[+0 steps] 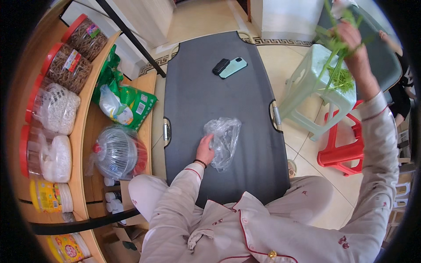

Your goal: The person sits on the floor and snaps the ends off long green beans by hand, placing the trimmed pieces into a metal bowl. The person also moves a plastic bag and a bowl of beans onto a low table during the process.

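Note:
My left hand (205, 149) is at the left edge of a crumpled clear plastic bag (227, 141), its fingers touching the film. Whether it pinches the plastic is hard to see. The bag lies on the dark grey fabric of a folding cot (227, 102) between my knees. Raised at the upper right, my right hand (350, 37) grips a bunch of long green vegetable stems (334, 54), blurred at the top. These stems hang over a pale green plastic stool (343, 98). On the stool's seat lies a heap of cut greens (342, 80).
A mint-green phone (234, 66) and a small black case (220, 66) lie on the cot. At left, wooden shelves (93, 88) hold red-lidded jars (67, 65), a green bag (135, 105) and a wrapped fan (116, 153). A red stool (342, 151) and another person's arm (391, 42) are at right.

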`<state>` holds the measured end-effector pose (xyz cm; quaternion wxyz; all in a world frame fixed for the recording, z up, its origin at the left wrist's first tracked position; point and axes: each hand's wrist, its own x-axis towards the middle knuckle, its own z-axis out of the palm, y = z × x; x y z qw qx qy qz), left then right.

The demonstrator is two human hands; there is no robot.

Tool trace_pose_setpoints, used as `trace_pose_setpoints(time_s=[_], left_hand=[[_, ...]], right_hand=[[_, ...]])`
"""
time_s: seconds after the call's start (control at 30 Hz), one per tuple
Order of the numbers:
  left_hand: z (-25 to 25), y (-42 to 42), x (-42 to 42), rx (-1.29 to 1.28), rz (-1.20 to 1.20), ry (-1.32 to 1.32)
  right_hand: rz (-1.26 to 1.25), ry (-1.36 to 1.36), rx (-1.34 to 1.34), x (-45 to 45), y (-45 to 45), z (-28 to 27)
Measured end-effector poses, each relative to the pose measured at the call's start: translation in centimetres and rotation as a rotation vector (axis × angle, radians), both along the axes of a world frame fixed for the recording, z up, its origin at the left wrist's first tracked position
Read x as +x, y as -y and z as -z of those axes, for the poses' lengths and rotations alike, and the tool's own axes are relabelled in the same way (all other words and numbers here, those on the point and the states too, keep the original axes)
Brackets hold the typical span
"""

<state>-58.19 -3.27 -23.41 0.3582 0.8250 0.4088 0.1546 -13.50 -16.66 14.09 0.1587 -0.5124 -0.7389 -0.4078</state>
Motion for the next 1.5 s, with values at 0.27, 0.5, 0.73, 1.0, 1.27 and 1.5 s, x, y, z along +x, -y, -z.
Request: trace_pose_setpoints(time_s=[0.27,0.5,0.73,1.0,1.27,1.5], left_hand=[[1.7,0.0,0.0,-0.716,-0.136,0.334],[0.3,-0.7,-3.7,-1.137,-0.333,0.309],[3.6,-3.1,-4.1,-0.465,-0.413,0.187],[1.9,-5.4,-6.8,-0.17,-0.585,0.032],[1.2,-4.8,-6.5,-0.209,-0.459,0.059],[-0.8,-5.8,-6.5,-0.376,-0.433,0.145]], right_hand=[[-0.663,-0.3,-0.503,-27.2,-1.4,18.5],[-0.116,-0.246,-0.737,-31.0,-2.6,35.8],[0.031,-0.394,-0.862,-25.6,2.1,20.5],[0.72,-1.789,0.316,-3.5,25.8,16.1],[0.601,-1.903,0.314,-2.5,26.2,19.2],[0.595,-2.007,0.876,5.6,32.1,17.7]])
